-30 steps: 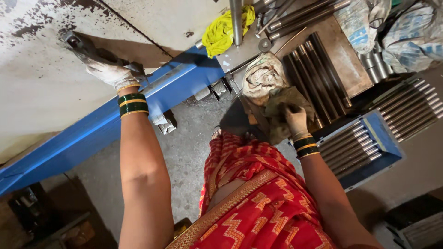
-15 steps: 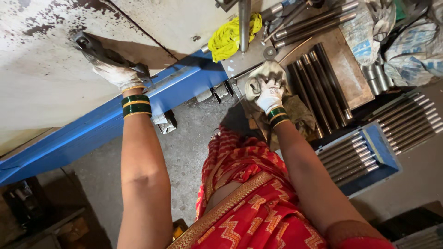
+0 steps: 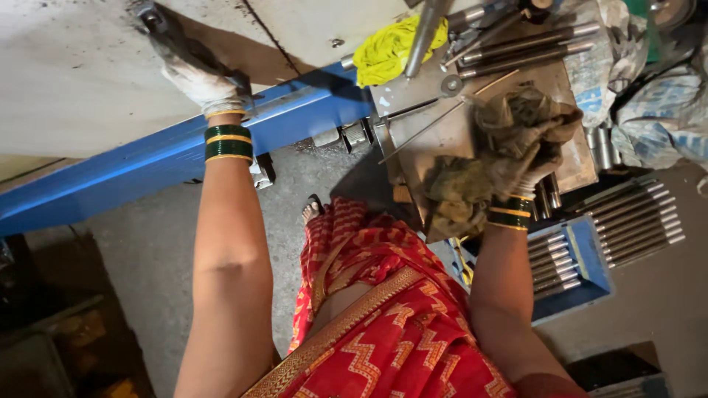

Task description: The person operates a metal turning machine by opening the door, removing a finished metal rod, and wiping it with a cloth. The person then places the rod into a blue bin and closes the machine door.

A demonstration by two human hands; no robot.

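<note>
My left hand (image 3: 199, 81), in a white glove, is closed around a dark metal handle (image 3: 158, 26) that lies on the grey machine table (image 3: 66, 88) above the blue frame rail (image 3: 147, 166). My right hand (image 3: 527, 173), also gloved, grips a dirty olive-brown rag (image 3: 501, 147) bunched over a small rusty metal work plate (image 3: 442, 140). The rag covers most of the fingers. Green and gold bangles sit on both wrists.
A yellow cloth (image 3: 391, 48) lies at the plate's far edge beside several steel rods (image 3: 516, 44). A blue bin (image 3: 575, 262) of steel shafts stands at the right, with more shafts (image 3: 638, 217) next to it. White sacks (image 3: 656, 110) are at the far right. Grey concrete floor is below.
My right hand has moved right and nearer across the plate, dragging the rag with it. My left hand stays on the handle.
</note>
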